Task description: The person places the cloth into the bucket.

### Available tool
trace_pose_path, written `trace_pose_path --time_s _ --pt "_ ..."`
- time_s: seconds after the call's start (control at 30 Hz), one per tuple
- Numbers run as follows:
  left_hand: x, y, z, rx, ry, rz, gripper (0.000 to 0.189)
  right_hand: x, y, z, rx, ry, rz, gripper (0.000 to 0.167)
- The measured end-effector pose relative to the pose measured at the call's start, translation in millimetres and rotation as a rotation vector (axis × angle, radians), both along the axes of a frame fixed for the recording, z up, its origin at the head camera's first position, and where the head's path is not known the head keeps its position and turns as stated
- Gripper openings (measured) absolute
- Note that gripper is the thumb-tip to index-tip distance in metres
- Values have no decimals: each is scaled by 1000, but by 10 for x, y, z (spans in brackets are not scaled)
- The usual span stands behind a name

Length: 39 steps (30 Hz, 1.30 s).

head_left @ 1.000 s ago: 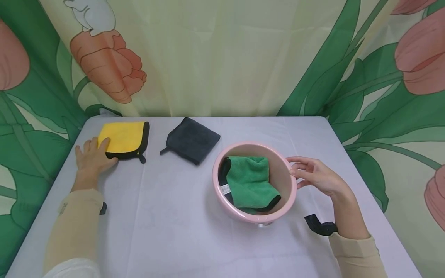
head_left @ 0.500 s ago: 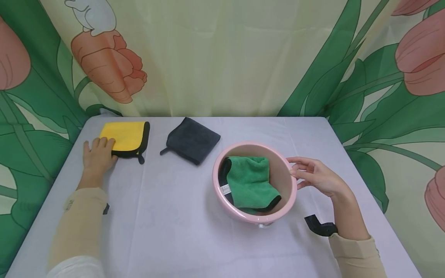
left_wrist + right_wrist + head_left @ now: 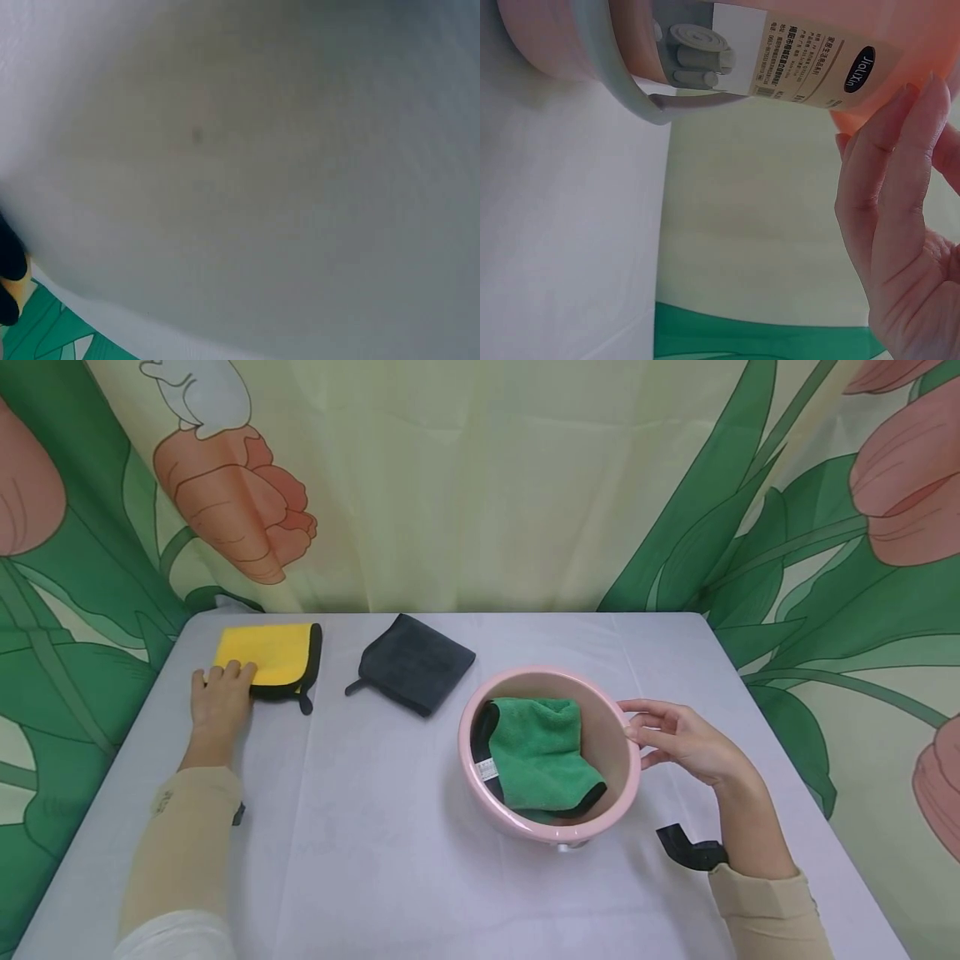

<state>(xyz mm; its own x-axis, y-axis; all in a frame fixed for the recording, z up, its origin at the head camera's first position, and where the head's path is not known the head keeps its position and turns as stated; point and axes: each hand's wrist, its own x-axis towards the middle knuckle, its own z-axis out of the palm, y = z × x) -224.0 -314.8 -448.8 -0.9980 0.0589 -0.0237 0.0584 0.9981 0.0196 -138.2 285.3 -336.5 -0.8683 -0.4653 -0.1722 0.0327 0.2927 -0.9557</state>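
Observation:
My left hand (image 3: 221, 702) lies on the near-left edge of a folded yellow cloth (image 3: 266, 652) with black trim and a small loop; its fingers touch the cloth and the thumb is hidden. The left wrist view shows mostly white tablecloth, with a bit of black-and-yellow cloth (image 3: 19, 289) at its edge. A pink bucket (image 3: 550, 832) stands right of the middle, and a crumpled green cloth (image 3: 543, 756) with black trim sits inside. My right hand (image 3: 686, 743) holds the bucket's right rim; in the right wrist view the fingers (image 3: 904, 172) meet its outer wall.
A folded dark grey cloth (image 3: 416, 664) lies between the yellow cloth and the bucket. A label (image 3: 810, 60) and a pale handle (image 3: 622, 94) show on the bucket's side. Behind the white-covered table (image 3: 375, 860) hangs a printed curtain (image 3: 480, 485).
My left hand has slid to the right along the yellow cloth's near edge, and the cloth has barely shifted. The right hand and the bucket have stayed put.

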Motion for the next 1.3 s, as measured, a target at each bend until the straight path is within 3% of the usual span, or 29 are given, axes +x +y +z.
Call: trace_pose_path --time_s 0.23,0.53,1.0,1.07,1.17,1.3 --pt "20 42 -5 -19 4 10 29 3 -7 10 6 0 -1 40" --pt "9 66 11 -56 61 15 26 -3 7 0 17 8 -4 40" --pt "-6 143 152 -67 175 35 22 2 -13 7 17 9 -9 42" --pt "-10 162 188 -57 220 39 23 2 -12 4 14 10 -7 42" --pt "-20 201 226 -18 342 26 21 -3 -5 -3 9 12 -1 40" --pt "-47 264 257 33 609 -38 10 -10 4 -9 1 9 6 36"
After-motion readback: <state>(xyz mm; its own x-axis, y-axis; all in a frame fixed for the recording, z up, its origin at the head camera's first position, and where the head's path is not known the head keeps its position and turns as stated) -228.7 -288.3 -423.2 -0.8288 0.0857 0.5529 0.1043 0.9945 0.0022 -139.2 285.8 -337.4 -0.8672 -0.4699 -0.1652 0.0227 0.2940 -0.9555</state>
